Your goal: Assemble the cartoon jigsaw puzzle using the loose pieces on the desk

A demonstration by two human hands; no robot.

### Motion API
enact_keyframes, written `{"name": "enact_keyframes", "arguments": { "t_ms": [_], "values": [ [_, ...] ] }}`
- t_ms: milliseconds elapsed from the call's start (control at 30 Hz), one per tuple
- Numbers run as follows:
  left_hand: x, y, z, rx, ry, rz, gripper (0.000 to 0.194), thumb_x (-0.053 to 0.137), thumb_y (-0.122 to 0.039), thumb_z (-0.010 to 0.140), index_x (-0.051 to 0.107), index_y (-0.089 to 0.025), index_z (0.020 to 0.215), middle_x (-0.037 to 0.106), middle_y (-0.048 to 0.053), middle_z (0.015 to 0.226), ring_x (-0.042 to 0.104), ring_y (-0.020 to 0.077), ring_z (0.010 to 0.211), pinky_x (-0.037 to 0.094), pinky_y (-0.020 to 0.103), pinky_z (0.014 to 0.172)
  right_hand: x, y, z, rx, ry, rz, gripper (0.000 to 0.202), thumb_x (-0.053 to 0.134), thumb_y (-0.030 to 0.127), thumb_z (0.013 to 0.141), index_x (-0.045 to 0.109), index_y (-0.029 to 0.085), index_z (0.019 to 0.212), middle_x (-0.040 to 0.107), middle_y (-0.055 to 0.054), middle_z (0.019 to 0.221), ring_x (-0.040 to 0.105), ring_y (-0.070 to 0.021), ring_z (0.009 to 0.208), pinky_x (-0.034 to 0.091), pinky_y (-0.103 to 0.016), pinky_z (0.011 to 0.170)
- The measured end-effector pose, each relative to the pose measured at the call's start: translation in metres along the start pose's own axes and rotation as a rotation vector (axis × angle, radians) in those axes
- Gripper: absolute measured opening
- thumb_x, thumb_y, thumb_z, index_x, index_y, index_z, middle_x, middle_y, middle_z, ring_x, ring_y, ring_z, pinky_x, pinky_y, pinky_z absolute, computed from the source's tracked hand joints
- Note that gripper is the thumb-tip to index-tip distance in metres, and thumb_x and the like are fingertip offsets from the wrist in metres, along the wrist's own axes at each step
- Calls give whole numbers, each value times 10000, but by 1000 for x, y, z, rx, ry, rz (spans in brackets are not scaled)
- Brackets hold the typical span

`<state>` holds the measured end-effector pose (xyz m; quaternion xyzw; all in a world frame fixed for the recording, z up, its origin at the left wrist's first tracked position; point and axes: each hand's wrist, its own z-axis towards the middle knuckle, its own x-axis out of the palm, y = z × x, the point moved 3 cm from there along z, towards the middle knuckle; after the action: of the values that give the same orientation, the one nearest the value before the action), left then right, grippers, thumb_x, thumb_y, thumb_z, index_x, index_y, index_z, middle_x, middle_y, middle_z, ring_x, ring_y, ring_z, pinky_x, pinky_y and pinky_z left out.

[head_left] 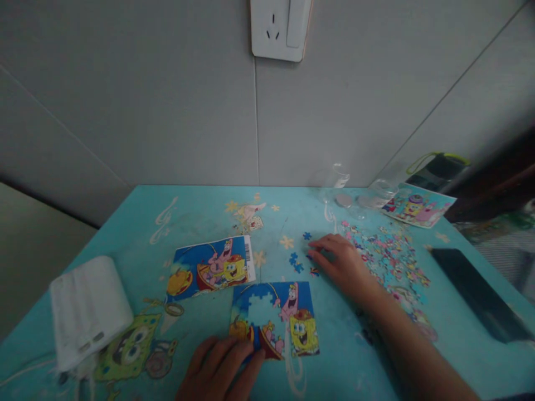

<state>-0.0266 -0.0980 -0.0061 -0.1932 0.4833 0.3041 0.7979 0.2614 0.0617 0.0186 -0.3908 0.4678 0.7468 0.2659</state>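
Note:
A partly assembled jigsaw puzzle [302,328] with yellow and pink cartoon characters lies on the table, with a gap in its upper left and middle. My left hand [225,367] rests at its lower left corner, fingers stretched over the edge. To the right, my right hand [338,259] touches the table, thumb and forefinger slightly apart beside a few loose blue puzzle pieces [296,262]. A small dark piece lies by the thumb, partly hidden. Behind the puzzle is a printed reference picture [217,264] of the same scene.
A large pile of mixed puzzle pieces [393,256] spreads beyond my right forearm. Clear plastic containers [339,177], a second picture card [418,206] and a dark flat object [476,292] are on the right. A white charger-like box [90,312] with cables stands left.

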Motion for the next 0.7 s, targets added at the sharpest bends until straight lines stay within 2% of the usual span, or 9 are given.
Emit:
{"name": "enact_keyframes", "arguments": {
  "t_ms": [133,267,600,700],
  "values": [
    [-2,-3,3,-32,-13,-27,304,462,-192,998,697,-229,1188,673,30,1096,576,175,1009,414,319,955,2,16,-3,-69,98,51,173,632,293,983,760,258,1094,728,-62,1008,663,-226,960,513,-400,896],
    [-3,-4,5,-32,-27,-52,318,456,-184,987,681,-220,1209,661,43,1096,573,182,1009,424,337,977,2,22,-7,-88,198,60,157,649,284,975,761,269,1083,725,-46,996,665,-215,974,505,-397,933],
    [-6,-8,9,-97,43,-133,351,447,-159,951,671,-190,1219,664,57,1098,540,217,1005,413,372,931,7,19,-9,-73,222,73,234,656,304,971,735,274,1190,715,-59,1022,668,-215,957,519,-391,907],
    [-5,-9,9,-110,46,-150,368,445,-134,932,669,-182,1221,659,63,1111,534,224,1006,407,386,930,6,20,-7,-61,227,101,206,661,308,970,746,269,1153,711,-58,1017,667,-211,957,509,-390,928]
  ]
}}
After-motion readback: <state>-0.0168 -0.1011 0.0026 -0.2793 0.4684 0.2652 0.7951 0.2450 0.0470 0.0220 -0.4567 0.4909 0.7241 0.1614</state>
